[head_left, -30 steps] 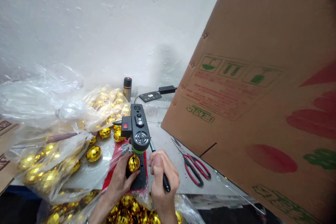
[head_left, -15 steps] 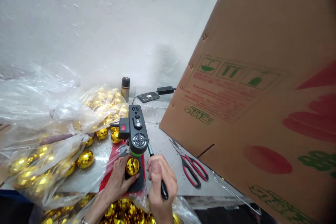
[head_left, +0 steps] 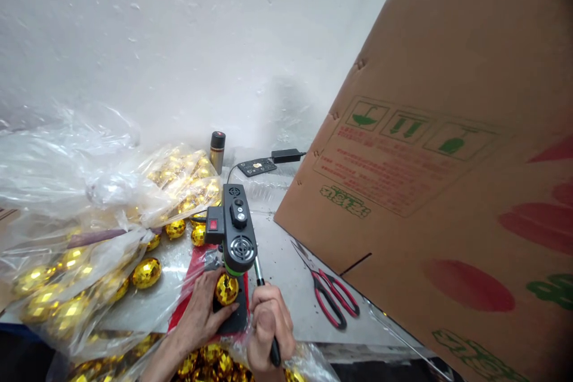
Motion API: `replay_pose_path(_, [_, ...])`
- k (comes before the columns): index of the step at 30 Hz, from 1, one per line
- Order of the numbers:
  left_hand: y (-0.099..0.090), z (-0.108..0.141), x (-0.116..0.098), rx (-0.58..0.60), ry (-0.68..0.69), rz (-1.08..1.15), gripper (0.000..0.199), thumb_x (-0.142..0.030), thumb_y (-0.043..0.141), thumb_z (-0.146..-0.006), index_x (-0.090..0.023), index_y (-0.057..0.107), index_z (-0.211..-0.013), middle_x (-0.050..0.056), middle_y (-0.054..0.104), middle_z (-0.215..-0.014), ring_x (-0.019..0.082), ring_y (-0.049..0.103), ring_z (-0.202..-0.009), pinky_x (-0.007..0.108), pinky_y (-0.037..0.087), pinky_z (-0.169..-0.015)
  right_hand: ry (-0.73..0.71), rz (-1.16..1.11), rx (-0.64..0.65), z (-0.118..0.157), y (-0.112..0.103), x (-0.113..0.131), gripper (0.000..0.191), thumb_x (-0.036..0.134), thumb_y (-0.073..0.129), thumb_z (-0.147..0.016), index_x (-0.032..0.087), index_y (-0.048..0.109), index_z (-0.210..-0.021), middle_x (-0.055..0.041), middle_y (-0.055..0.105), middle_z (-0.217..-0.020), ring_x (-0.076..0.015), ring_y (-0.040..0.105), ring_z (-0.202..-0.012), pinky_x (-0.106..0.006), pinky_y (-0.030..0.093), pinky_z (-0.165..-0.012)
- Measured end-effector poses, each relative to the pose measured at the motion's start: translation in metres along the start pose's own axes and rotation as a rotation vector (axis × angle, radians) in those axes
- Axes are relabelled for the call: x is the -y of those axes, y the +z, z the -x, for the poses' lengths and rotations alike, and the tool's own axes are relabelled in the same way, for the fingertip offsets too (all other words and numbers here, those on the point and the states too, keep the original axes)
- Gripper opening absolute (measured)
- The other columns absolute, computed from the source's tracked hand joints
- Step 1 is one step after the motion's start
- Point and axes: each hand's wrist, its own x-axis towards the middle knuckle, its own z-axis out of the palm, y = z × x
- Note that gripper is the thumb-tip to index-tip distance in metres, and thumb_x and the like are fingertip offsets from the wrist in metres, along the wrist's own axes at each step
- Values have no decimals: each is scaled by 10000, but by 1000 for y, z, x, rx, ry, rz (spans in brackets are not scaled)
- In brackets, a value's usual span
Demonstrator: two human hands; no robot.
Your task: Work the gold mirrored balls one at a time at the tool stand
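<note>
My left hand (head_left: pixel 206 304) grips a shiny gold mirrored ball (head_left: pixel 227 289) between thumb and fingers, under the round head of a black press device (head_left: pixel 237 230). The ball is over the device's black base, which lies on a red sheet (head_left: pixel 179 309). My right hand (head_left: pixel 270 325) is wrapped round the black-ended lever (head_left: pixel 275 352) at the device's right side. A red switch shows on the box at the device's left.
Red-and-black scissors (head_left: pixel 333 298) lie right of the lever, beside a large cardboard box (head_left: pixel 403 161). Plastic bags of gold balls (head_left: pixel 71 274) spread at left and below. A loose ball (head_left: pixel 147 273), a bottle (head_left: pixel 217 152) and a black adapter (head_left: pixel 286 156) are also there.
My right hand and the lever's end have moved slightly down in view. The device and box appear shifted a little to the right. My left hand still holds the ball.
</note>
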Motion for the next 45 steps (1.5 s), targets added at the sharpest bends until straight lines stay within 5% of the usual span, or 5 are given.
replay_pose_path(7, [0, 0, -1, 13, 14, 13, 500, -445, 768, -890, -203, 684, -1318, 162, 749, -1222, 387, 699, -1131, 599, 586, -1004, 12, 28, -69, 6, 6, -5, 353, 205, 336, -1097, 258, 486, -782, 24, 551, -684, -149, 542, -570, -331, 448, -622])
replay_pose_path(13, [1, -1, -4, 12, 16, 24, 512, -422, 770, -888, -208, 681, -1344, 164, 750, -1229, 378, 700, -1117, 588, 593, -988, -10, 39, -106, 5, 9, -6, 407, 273, 356, -1131, 243, 466, -740, 58, 544, -680, -117, 534, -590, -321, 514, -816])
replay_pose_path(31, [4, -1, -1, 18, 41, -4, 583, -354, 808, -861, -200, 660, -1403, 179, 749, -1277, 395, 702, -1178, 614, 582, -1048, 1, -3, -223, -3, 21, -1, 427, 286, 382, -1117, 241, 453, -698, 51, 490, -657, -134, 448, -540, -322, 427, -635])
replay_pose_path(45, [4, -2, -1, 22, 27, 31, 579, -408, 799, -867, -215, 671, -1397, 181, 753, -1284, 404, 703, -1175, 620, 582, -1037, 13, -15, -203, 7, 18, -9, 426, 294, 374, -1130, 234, 470, -719, 51, 506, -687, -129, 482, -589, -315, 427, -671])
